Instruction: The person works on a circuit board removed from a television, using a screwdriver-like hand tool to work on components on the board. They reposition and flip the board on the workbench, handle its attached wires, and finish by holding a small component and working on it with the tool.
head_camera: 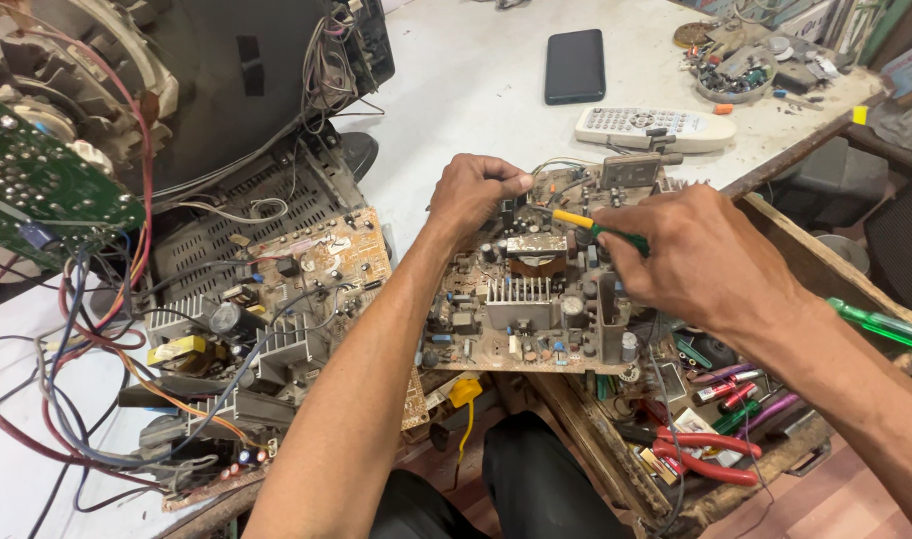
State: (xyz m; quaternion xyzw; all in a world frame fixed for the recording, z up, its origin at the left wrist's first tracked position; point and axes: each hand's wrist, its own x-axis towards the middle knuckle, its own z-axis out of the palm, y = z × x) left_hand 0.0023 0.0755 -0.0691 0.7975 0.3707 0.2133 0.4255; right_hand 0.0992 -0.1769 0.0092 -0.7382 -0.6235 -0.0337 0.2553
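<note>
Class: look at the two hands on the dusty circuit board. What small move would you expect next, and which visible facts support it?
Probably a slight press or turn of the screwdriver. The right hand grips its green handle, yellow shaft pointing at parts near the top of the circuit board, while the left hand steadies that edge.

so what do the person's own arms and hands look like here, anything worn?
Both arms are bare from hand to past the elbow: no sleeves in view, no gloves. The left hand and right hand show no rings, and neither wrist carries a watch or band. Lean forearms; dark trousers show below them.
</note>
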